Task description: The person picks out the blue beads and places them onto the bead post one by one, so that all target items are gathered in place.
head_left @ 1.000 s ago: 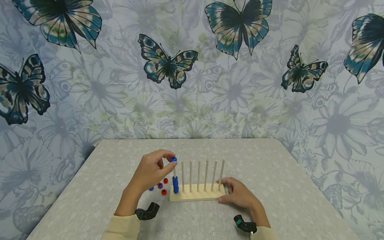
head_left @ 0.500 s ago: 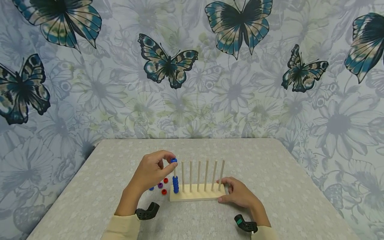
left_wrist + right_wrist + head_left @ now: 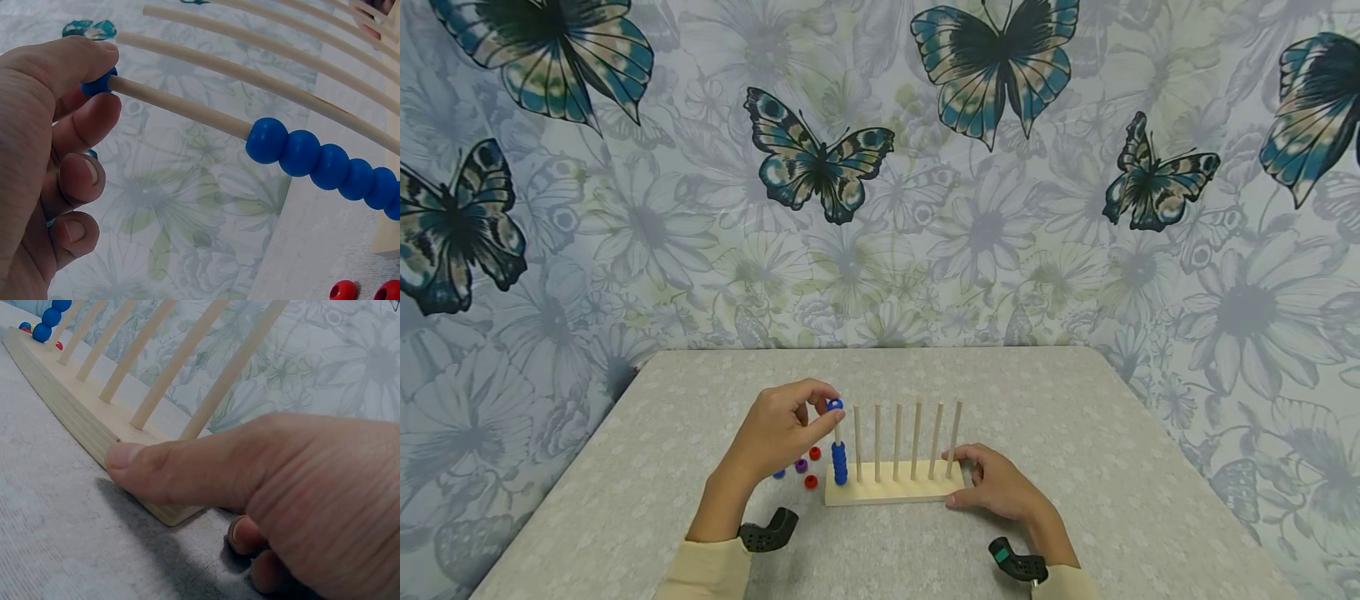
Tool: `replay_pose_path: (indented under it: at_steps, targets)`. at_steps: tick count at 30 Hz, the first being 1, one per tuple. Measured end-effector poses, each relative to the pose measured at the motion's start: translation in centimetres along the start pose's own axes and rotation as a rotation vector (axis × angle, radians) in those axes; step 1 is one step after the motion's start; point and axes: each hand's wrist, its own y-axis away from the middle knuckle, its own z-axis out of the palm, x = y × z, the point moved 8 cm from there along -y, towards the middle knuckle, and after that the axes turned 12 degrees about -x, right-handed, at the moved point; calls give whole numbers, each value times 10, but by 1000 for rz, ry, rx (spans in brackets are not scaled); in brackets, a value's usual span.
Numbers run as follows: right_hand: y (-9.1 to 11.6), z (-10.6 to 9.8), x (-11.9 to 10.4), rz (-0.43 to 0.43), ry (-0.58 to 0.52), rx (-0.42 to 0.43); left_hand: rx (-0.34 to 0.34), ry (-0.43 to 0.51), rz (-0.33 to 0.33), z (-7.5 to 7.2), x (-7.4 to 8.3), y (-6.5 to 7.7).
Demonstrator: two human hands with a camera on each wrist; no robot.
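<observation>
My left hand (image 3: 778,427) pinches a blue bead (image 3: 835,404) between thumb and index finger, at the top of the leftmost peg. In the left wrist view the tip of that peg (image 3: 181,105) meets the bead (image 3: 97,85), and the other fingers are loosely curled below. Lower on the same peg sits a stack of several blue beads (image 3: 300,153). The peg stand has a pale wooden base (image 3: 895,493) with several upright pegs bare of beads. My right hand (image 3: 997,483) grips the right end of the base, thumb on its front edge (image 3: 147,472).
Left of the stand, loose beads lie on the cloth-covered table (image 3: 880,554): two red beads, one of them nearer the front (image 3: 811,482), a purple bead (image 3: 801,466) and a blue bead (image 3: 779,473) partly behind my left wrist. A butterfly-patterned backdrop (image 3: 880,283) rises behind the table.
My left hand has come down very slightly with the blue bead at the peg's tip. The right hand and the stand stay in place.
</observation>
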Motion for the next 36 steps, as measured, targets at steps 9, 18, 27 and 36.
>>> replay_pose_path:
  at_steps: [9, 18, 27, 36]
  targets:
    - [1, 0, -2, -5, -20, 8, -18, -6, -1, 2, -1, -1]
    - [0, -1, -1, -17, -15, 3, -33, 6, -16, 3, -2, 0]
    - [2, -1, -4, -10, -38, -8, -33, 34, -60, 2, -5, 4]
    - [4, -2, -5, 4, -30, -7, 4, 59, -100, -4, -13, 16]
